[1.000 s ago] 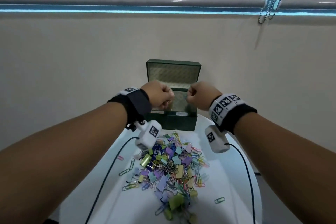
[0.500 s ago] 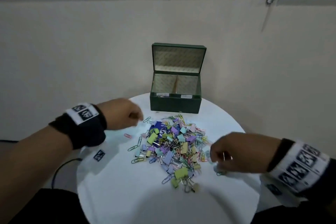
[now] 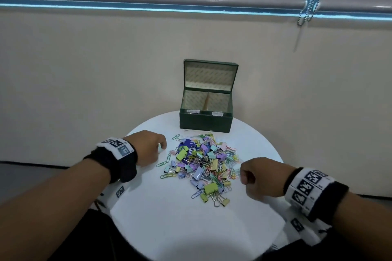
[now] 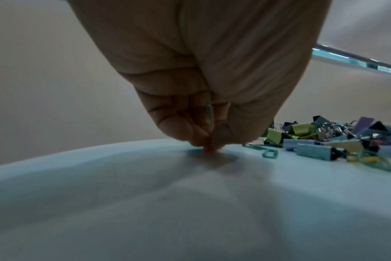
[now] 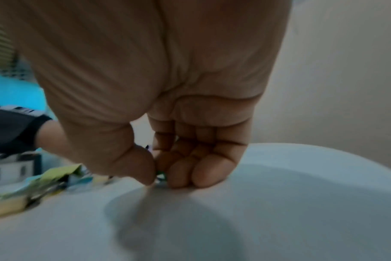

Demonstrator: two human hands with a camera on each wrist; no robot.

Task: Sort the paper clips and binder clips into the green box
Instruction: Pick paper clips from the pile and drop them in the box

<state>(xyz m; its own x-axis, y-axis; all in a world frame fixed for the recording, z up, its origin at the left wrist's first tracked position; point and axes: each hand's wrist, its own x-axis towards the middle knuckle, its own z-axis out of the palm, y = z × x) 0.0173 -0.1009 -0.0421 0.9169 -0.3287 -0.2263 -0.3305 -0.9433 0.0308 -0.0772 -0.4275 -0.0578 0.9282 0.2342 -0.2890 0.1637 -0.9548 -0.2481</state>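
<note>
The green box (image 3: 205, 121) stands open at the table's far edge, split into two compartments by a divider. A pile of coloured paper clips and binder clips (image 3: 203, 165) lies in front of it. My left hand (image 3: 162, 147) is at the pile's left edge, fingertips down on the table. In the left wrist view my left hand (image 4: 209, 148) pinches a pinkish paper clip against the tabletop, and a thin teal clip (image 4: 210, 113) shows between its curled fingers. My right hand (image 3: 242, 178), at the pile's right edge, pinches a green paper clip (image 5: 161, 174) between thumb and fingers.
The round white table (image 3: 191, 229) is small, with its edge close to both wrists. A beige wall rises right behind the box. A blue printed card (image 3: 188, 147) lies under the pile. A few loose green clips (image 3: 163, 163) lie left of the pile.
A second ago both fists were up at the box. They have come down to the table on either side of the pile, and each now pinches a paper clip.
</note>
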